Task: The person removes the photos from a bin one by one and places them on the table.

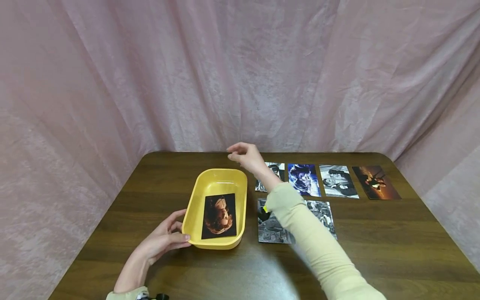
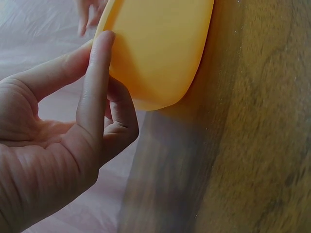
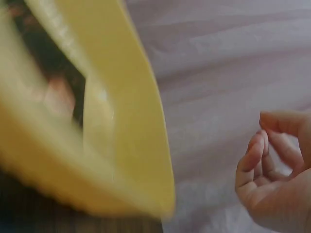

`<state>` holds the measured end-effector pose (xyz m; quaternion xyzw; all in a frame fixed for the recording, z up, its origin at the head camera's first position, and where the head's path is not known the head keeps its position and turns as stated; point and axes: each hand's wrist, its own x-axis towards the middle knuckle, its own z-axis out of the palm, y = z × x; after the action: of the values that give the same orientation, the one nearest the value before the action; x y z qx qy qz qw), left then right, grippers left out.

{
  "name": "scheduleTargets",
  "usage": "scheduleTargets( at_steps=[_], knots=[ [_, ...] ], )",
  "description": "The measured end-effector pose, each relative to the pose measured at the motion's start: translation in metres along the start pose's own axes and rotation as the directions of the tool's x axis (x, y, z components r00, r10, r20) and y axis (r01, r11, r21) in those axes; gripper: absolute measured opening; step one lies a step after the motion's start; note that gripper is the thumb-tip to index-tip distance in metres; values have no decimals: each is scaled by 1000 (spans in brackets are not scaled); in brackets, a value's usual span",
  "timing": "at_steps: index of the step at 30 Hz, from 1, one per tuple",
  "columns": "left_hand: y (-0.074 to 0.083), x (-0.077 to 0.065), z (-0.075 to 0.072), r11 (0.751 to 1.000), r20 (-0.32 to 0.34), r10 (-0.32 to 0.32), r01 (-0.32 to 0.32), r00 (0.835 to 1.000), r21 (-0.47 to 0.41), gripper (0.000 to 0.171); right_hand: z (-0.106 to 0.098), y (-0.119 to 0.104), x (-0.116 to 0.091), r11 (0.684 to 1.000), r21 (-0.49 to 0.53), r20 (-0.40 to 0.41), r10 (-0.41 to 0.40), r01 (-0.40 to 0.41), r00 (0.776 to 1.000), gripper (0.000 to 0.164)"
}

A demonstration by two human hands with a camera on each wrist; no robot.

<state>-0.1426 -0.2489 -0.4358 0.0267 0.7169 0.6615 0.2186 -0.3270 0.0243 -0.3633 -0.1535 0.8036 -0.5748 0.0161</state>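
Note:
A yellow plastic tray (image 1: 243, 204) with rounded corners sits on the table. Inside it lies a dark photo card (image 1: 219, 216) of a person's head. My left hand (image 1: 165, 239) pinches the tray's near left corner; in the left wrist view its thumb and fingers meet at the rim. Past the tray's far right corner, my right hand (image 1: 247, 157) is held in the air with fingers loosely bent and nothing between them. The right wrist view shows that right hand (image 3: 277, 167) apart from the tray, against the curtain.
Right of the tray, a back row of photo cards holds a blue card (image 1: 304, 180), a black-and-white card (image 1: 338, 181) and an orange-brown card (image 1: 376, 182). Nearer black-and-white cards (image 1: 273, 229) lie partly under the right sleeve (image 1: 318, 246). A pink curtain (image 1: 240, 83) hangs behind the table.

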Motion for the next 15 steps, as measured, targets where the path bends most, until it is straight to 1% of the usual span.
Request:
scheduleTargets(
  at_steps=[2, 4, 6, 7, 8, 9, 10, 11, 12, 13, 14, 15],
  knots=[
    [0, -1, -1, 1000, -8, -1, 1, 1000, -1, 87, 21, -3, 10, 999, 27, 36, -39, 38, 999, 23],
    [1, -2, -2, 1000, -11, 3, -3, 1000, 2, 87, 41, -2, 17, 996, -6, 60, -88, 88, 994, 20],
    [1, -3, -2, 1000, -12, 4, -3, 1000, 5, 87, 59, 3, 18, 988, -80, 84, -122, 129, 989, 17],
    [1, -3, -2, 1000, -11, 1, -1, 1000, 6, 87, 67, 7, 18, 981, -136, 99, -129, 142, 987, 14],
    [1, -3, -2, 1000, -10, -1, 1, 1000, 6, 87, 73, 11, 16, 968, -203, 119, -126, 148, 985, 12],
    [1, -3, -1, 1000, -7, -6, 6, 1000, 3, 87, 80, 14, 14, 949, -277, 138, -117, 152, 984, 11],
    [1, -3, -1, 1000, -5, -11, 11, 1000, 1, 87, 85, 18, 11, 923, -354, 170, -96, 151, 981, 10],
    [0, -4, 0, 1000, -4, -15, 15, 1000, -3, 87, 89, 21, 7, 887, -436, 206, -65, 151, 976, 10],
    [0, -4, 1, 1000, -5, -18, 18, 1000, -8, 87, 92, 23, 3, 843, -516, 238, -30, 153, 971, 12],
    [0, -4, 2, 1000, -6, -20, 20, 1000, -11, 87, 94, 24, -1, 792, -591, 271, 14, 155, 963, 17],
    [0, -4, 2, 1000, -5, -17, 17, 1000, -15, 87, 95, 24, -5, 742, -653, 300, 69, 152, 952, 26],
    [0, -4, 3, 1000, -4, -14, 14, 1000, -17, 87, 94, 24, -10, 696, -704, 322, 133, 143, 937, 38]
  ],
)
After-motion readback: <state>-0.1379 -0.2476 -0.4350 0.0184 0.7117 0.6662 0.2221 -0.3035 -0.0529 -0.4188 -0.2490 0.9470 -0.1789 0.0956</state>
